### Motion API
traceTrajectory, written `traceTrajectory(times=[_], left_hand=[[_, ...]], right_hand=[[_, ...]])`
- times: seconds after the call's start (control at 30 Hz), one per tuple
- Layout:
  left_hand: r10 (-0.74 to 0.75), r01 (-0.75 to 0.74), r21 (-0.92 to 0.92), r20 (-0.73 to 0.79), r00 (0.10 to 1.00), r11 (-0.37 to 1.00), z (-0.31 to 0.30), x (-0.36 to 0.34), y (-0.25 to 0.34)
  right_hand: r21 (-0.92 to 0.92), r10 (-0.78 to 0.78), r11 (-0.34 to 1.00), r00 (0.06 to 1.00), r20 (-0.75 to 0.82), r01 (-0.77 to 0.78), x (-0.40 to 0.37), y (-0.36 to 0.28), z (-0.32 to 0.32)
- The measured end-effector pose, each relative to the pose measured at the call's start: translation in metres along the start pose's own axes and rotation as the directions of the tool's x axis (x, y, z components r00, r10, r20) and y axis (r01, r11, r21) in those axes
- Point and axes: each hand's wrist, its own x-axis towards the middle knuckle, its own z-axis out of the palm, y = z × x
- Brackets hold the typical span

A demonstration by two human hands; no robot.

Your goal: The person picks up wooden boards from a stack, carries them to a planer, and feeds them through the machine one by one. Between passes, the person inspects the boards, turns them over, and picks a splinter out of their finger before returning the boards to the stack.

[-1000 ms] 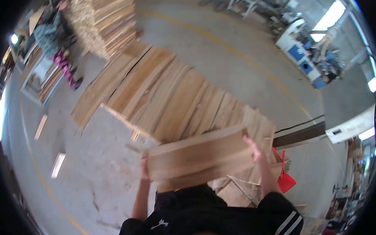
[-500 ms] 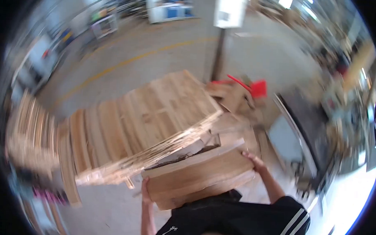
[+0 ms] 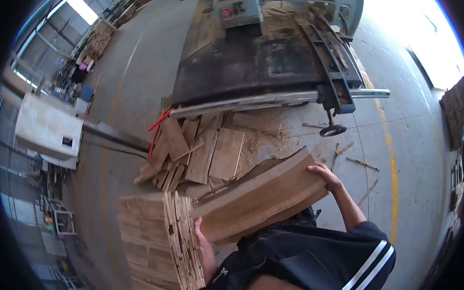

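Observation:
A wide wooden board [image 3: 263, 197] with a rough, wavy edge is held in front of my body, tilted up to the right. My left hand [image 3: 204, 241] grips its left end, close beside a stack of boards [image 3: 142, 239]. At the board's right end, my right hand [image 3: 325, 176] has its thumb on the upper face and the other fingers underneath, mostly hidden. Behind the held board's upper edge, more dark, rough-edged wood shows.
Ahead stands a machine with a dark flat table [image 3: 260, 64], a metal rail [image 3: 254, 101] and a handwheel [image 3: 333, 130]. Loose boards [image 3: 201, 154] and a red object [image 3: 160, 121] lie before it. Left is a post with a white box [image 3: 48, 126]. Thin offcuts [image 3: 363, 164] lie on the floor.
The view has swung right, so the machine is now ahead and the board stack sits at the lower left. Both hands still hold the board, which has turned along with my body.

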Motion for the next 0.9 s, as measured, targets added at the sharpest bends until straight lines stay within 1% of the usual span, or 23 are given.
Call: traceTrajectory(times=[0.03,0.07,0.1,0.17,0.2,0.23,0.27,0.3,0.33,0.37,0.4,0.5,0.53,0.57,0.6,0.63,0.67,0.7,0.73,0.77,0.8,0.87,0.9], left_hand=[[-0.061,0.062,0.059,-0.029,0.998,0.996,0.056,0.010,0.033],[-0.026,0.022,0.153,0.025,0.999,0.988,0.093,0.031,0.055],[0.001,-0.024,0.238,0.096,0.995,0.971,0.141,0.049,0.081],[-0.063,-0.025,0.377,0.219,0.974,0.926,0.238,0.070,0.135],[-0.181,0.027,0.327,0.450,0.875,0.945,0.248,0.138,0.139],[-0.170,-0.040,0.314,0.611,0.773,0.948,0.286,0.174,0.152],[-0.196,-0.080,0.326,0.728,0.658,0.942,0.347,0.176,0.176],[-0.178,-0.269,0.354,0.840,0.513,0.896,0.397,0.206,0.189],[-0.260,-0.295,0.409,0.862,0.435,0.863,0.454,0.208,0.204],[-0.219,-0.338,0.429,0.831,0.512,0.838,0.506,0.198,0.209],[-0.348,-0.374,0.491,0.854,0.387,0.787,0.554,0.236,0.206],[-0.529,-0.495,0.588,0.804,0.272,0.640,0.674,0.263,0.196],[-0.583,-0.519,0.609,0.777,0.239,0.599,0.706,0.268,0.193],[-0.585,-0.525,0.589,0.786,0.198,0.614,0.746,0.281,0.191],[-0.617,-0.735,0.540,0.758,0.214,0.409,0.780,0.291,0.187],[-0.645,-0.876,0.452,0.722,0.251,0.165,0.798,0.302,0.178],[-0.458,-0.906,0.054,0.850,0.263,-0.419,0.808,0.261,0.197],[-0.486,-0.917,0.041,0.838,0.248,-0.398,0.808,0.258,0.193],[-0.327,-0.866,-0.074,0.939,0.107,-0.495,0.810,0.257,0.190],[-0.163,-0.788,-0.145,0.985,-0.057,-0.598,0.811,0.261,0.186],[-0.171,-0.800,-0.144,0.984,-0.052,-0.583,0.811,0.268,0.180],[0.074,-0.899,-0.061,0.992,-0.103,-0.433,0.806,0.283,0.169],[0.062,-0.901,-0.075,0.992,-0.112,-0.427,0.802,0.291,0.165]], right_hand=[[0.098,-0.019,0.995,0.994,-0.105,0.029,-0.010,-0.004,-0.013],[0.201,-0.026,0.977,0.976,-0.215,0.071,-0.015,-0.009,-0.022],[0.230,-0.022,0.970,0.970,-0.241,0.079,-0.016,-0.009,-0.031],[0.328,-0.081,0.919,0.919,-0.386,0.218,-0.031,-0.005,-0.054],[0.374,-0.078,0.891,0.898,-0.433,0.258,-0.034,0.009,-0.063],[0.412,-0.062,0.863,0.871,-0.488,0.293,-0.036,0.021,-0.065],[0.434,-0.053,0.825,0.813,-0.580,0.363,-0.037,0.028,-0.058],[0.446,-0.035,0.784,0.748,-0.662,0.431,-0.033,0.032,-0.047],[0.468,-0.032,0.749,0.731,-0.682,0.469,-0.028,0.032,-0.037],[0.487,-0.027,0.713,0.714,-0.700,0.505,-0.022,0.033,-0.028],[0.483,-0.018,0.671,0.663,-0.748,0.563,-0.010,0.039,-0.018],[0.543,0.096,0.531,0.590,-0.801,0.650,0.020,0.039,0.012],[0.536,0.124,0.525,0.563,-0.817,0.661,0.024,0.028,0.037],[0.455,0.112,0.505,0.467,-0.877,0.733,0.039,0.001,0.051],[0.367,0.103,0.493,0.367,-0.925,0.789,0.050,-0.021,0.054],[0.349,0.115,0.505,0.339,-0.934,0.789,0.056,-0.033,0.055],[0.386,0.181,0.472,0.342,-0.922,0.792,0.061,-0.041,0.063],[0.423,0.244,0.433,0.348,-0.905,0.796,0.066,-0.049,0.070],[0.392,0.227,0.411,0.325,-0.918,0.823,0.073,-0.061,0.077],[0.385,0.238,0.425,0.309,-0.921,0.819,0.079,-0.076,0.080],[0.369,0.233,0.402,0.296,-0.926,0.838,0.085,-0.090,0.083],[0.359,0.244,0.351,0.286,-0.927,0.865,0.102,-0.104,0.087],[0.352,0.255,0.347,0.274,-0.927,0.869,0.115,-0.117,0.086]])
